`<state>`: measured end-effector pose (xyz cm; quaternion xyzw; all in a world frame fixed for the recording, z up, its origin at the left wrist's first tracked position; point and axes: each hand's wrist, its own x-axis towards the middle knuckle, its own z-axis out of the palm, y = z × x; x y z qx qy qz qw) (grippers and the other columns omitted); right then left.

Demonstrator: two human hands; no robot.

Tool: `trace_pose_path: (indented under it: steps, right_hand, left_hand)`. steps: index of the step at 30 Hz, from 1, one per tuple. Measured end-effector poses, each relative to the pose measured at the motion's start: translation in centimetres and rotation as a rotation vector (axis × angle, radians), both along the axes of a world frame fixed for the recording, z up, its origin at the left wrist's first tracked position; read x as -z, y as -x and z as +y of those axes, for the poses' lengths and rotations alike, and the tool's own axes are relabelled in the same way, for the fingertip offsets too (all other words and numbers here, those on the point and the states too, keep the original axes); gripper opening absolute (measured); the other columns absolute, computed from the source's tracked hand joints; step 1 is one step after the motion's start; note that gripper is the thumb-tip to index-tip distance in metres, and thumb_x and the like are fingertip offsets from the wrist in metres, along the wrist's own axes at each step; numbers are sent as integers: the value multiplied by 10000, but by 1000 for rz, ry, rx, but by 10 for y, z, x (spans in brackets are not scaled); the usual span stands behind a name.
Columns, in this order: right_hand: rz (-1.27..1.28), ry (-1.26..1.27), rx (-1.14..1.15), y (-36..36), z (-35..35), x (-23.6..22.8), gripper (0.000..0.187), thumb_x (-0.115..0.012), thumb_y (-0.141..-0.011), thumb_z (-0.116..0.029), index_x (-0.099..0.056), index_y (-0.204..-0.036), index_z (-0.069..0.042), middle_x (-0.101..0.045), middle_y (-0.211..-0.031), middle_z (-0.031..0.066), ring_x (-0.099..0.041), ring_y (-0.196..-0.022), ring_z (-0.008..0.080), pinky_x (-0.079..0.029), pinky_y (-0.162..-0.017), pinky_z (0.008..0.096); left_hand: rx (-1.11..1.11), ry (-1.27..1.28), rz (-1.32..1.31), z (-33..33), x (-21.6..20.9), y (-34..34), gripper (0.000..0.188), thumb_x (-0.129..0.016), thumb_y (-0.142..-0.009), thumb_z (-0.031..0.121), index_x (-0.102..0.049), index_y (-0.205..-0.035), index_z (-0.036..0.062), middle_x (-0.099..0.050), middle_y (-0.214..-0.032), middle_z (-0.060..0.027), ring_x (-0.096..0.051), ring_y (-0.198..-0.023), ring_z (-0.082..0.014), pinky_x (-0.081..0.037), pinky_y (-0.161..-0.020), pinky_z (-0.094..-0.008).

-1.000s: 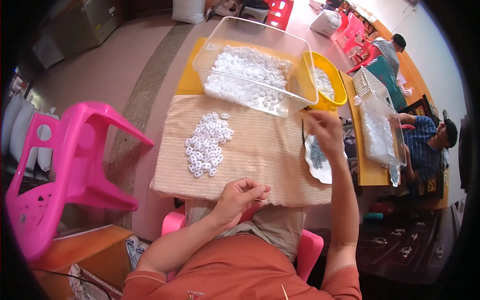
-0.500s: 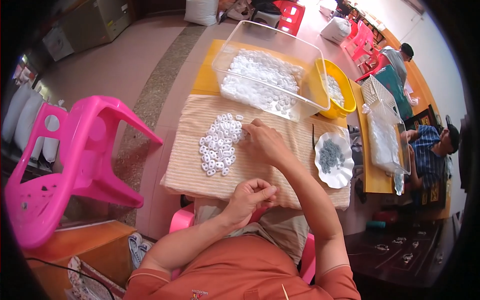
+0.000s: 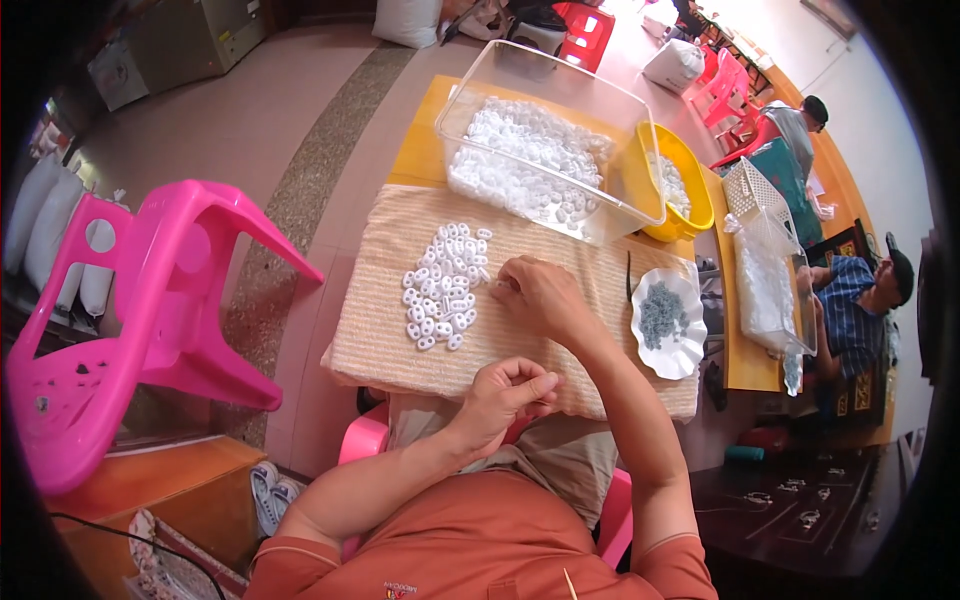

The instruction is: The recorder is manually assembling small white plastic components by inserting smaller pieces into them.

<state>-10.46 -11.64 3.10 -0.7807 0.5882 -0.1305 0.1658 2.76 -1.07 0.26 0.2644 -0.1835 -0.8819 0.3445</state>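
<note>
The right hand rested at the edge of the pile of small white rings on the beige mat, its fingers curled down onto them. The left hand hovered near the mat's front edge, fingers pinched together, on what I could not tell. Picking one ring cleanly probably called for a light touch, leaving the pile's neighbours unscattered.
</note>
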Motion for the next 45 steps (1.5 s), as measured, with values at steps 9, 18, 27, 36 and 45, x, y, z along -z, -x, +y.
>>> trace_pose_path:
  steps: [9, 18, 27, 36, 45]
  right_hand:
    - [-23, -7, -34, 10, 11, -2, 160, -603, -810, -207, -667, -898, -89, -639, -876, 113, -628, -826, 311, -489, -737, 406]
    - [-103, 50, -81, 1, 1, 4, 156, -605, -808, -145, -677, -933, -85, -642, -890, 115, -635, -820, 305, -497, -730, 392]
    - [-127, 144, -137, -1, -4, -23, 144, -657, -792, -106, -688, -923, -54, -651, -825, 117, -646, -730, 268, -509, -649, 357]
    - [-71, 347, 20, 55, -66, -126, 137, -654, -807, -85, -679, -912, -1, -671, -789, 108, -645, -669, 166, -501, -627, 287]
    - [476, -499, -353, 103, -158, -54, 172, -676, -763, -207, -670, -807, -40, -649, -720, 108, -635, -710, 213, -488, -666, 340]
  left_hand:
    - [-10, -23, -43, 2, 1, 1, 109, -665, -873, 133, -595, -900, 55, -627, -812, -23, -600, -701, -70, -514, -627, -193]
    - [-19, -20, -40, 0, 1, -2, 91, -661, -872, 122, -587, -890, 72, -622, -820, -13, -606, -732, -88, -533, -634, -236]
    - [-28, -46, -34, -2, 3, -1, 81, -662, -870, 122, -595, -887, 79, -626, -841, -13, -604, -755, -89, -524, -665, -241]
    - [3, -104, -65, -4, -2, -3, 70, -657, -873, 118, -609, -891, 70, -642, -858, -24, -616, -773, -100, -521, -688, -233]
    - [34, -98, -32, -6, 0, -4, 78, -653, -879, 115, -610, -889, 51, -637, -851, -37, -622, -781, -98, -525, -664, -225]
